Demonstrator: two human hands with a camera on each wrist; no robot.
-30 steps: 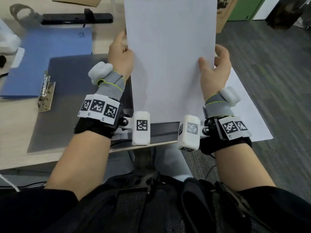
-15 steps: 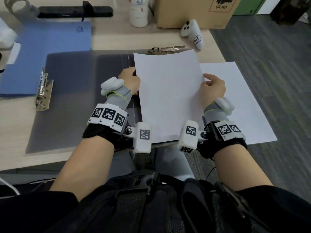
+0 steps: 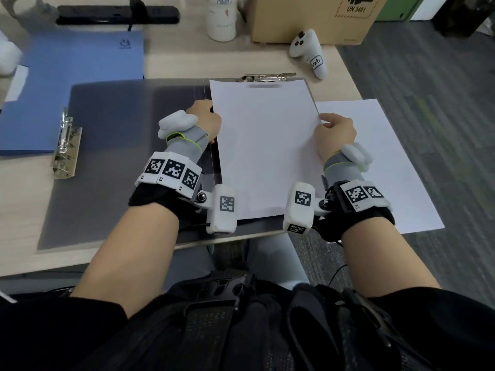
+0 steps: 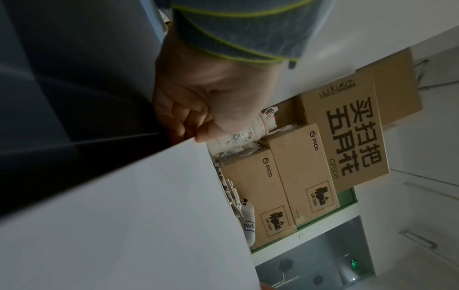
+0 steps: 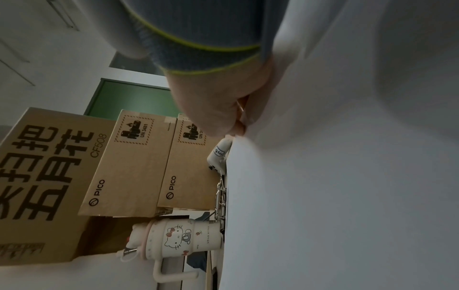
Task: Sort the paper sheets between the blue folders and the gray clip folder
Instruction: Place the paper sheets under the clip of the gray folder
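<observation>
I hold a white paper sheet [image 3: 265, 148] by both long edges, low over the right half of the open gray clip folder [image 3: 112, 145]. My left hand [image 3: 206, 119] pinches the left edge; in the left wrist view the left hand [image 4: 193, 119] has its fingers curled at that paper sheet [image 4: 124, 215]. My right hand [image 3: 332, 129] pinches the right edge, seen close as the right hand [image 5: 223, 113] on the paper sheet [image 5: 347, 176]. The sheet's top edge reaches the metal clip [image 3: 265, 77]. A second sheet [image 3: 380, 162] lies to the right, overhanging the desk. A blue folder [image 3: 67, 87] lies at the back left.
A ring-binder mechanism [image 3: 65, 148] sits on the gray folder's left edge. Behind stand a white cup [image 3: 222, 17], a cardboard box [image 3: 308, 17] and a white controller [image 3: 310, 52]. A black bar [image 3: 117, 14] lies at the back. The desk's right edge drops to gray carpet [image 3: 442, 103].
The sheet came down from upright in front of my face to nearly flat over the gray folder, then slid forward until its top edge met the clip. Both hands kept their hold.
</observation>
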